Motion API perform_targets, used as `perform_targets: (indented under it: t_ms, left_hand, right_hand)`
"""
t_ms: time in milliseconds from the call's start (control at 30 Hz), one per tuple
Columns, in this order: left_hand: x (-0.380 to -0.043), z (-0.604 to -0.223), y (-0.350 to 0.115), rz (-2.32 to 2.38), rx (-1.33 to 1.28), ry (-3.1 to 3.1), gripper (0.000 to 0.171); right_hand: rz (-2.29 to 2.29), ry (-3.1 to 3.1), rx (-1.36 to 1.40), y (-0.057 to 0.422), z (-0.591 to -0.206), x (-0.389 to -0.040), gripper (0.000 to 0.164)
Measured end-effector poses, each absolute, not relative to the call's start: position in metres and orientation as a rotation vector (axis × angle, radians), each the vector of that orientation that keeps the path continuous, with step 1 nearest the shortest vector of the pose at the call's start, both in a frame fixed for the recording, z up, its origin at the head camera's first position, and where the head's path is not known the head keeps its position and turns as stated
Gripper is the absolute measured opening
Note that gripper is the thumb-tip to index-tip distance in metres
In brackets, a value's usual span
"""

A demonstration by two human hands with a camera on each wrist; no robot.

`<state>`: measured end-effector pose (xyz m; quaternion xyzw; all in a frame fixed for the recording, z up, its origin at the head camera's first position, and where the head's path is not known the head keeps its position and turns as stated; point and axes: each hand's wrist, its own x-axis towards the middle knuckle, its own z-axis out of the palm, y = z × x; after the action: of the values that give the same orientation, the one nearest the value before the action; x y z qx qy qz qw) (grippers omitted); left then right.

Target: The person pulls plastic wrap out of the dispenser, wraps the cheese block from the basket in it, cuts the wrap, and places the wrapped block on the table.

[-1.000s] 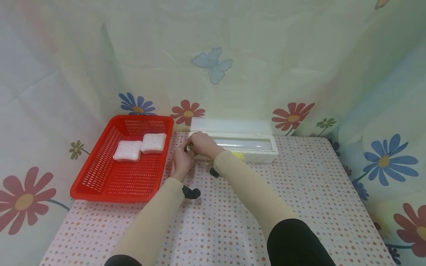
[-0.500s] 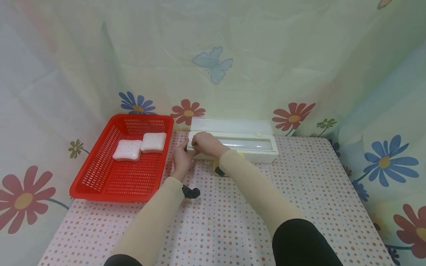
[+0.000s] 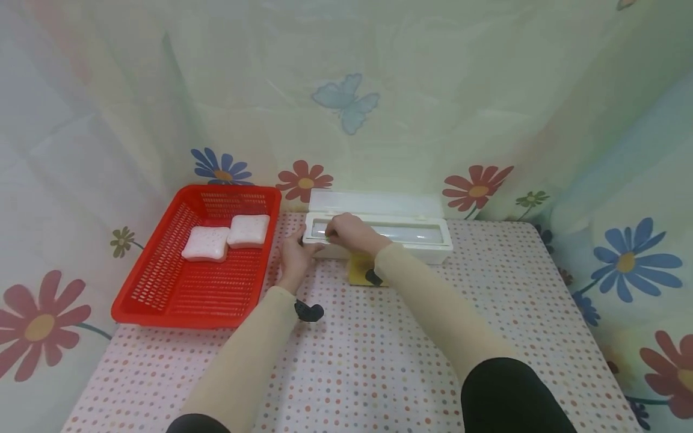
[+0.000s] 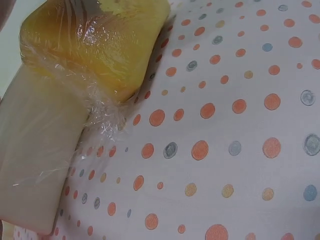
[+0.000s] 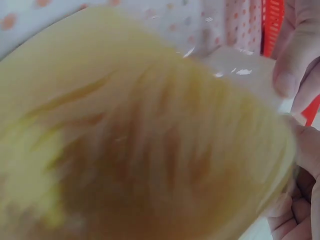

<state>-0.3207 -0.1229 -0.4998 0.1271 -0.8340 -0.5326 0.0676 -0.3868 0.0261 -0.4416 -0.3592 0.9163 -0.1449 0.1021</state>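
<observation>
A white cling film dispenser (image 3: 428, 254) lies across the back of the table, its clear lid (image 3: 379, 203) raised and a film roll (image 3: 406, 233) inside. My left hand (image 3: 295, 261) holds its left end, thumb along the front. My right hand (image 3: 354, 233) is curled at the front rim, pinching what looks like the slide cutter, mostly hidden by the fingers. Below my right wrist sits a yellow-brown block (image 4: 117, 55) under crinkled clear film (image 4: 102, 115), against the dispenser's front. In the right wrist view the same block (image 5: 150, 150) is blurred and fills most of the picture.
At the left stands a red perforated basket (image 3: 197, 300) holding two white sponge-like blocks (image 3: 248, 231). A flowered curtain (image 3: 406, 120) hangs behind the table. The dotted tablecloth (image 3: 346, 373) spreads in front of the dispenser.
My right hand has slid rightward along the dispenser's front rim, away from my left hand, which stays at the left end. More of the yellow-brown block shows below my right wrist.
</observation>
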Motion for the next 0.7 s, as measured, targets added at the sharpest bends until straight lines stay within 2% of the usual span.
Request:
perform_targets:
  t_ms: [700]
  left_hand:
    - [-0.322,-0.502,-0.127,-1.646,0.393,-2.513,0.077]
  right_hand:
    - [-0.487,2.701,-0.969,0.108,-0.437,-0.383,0.017]
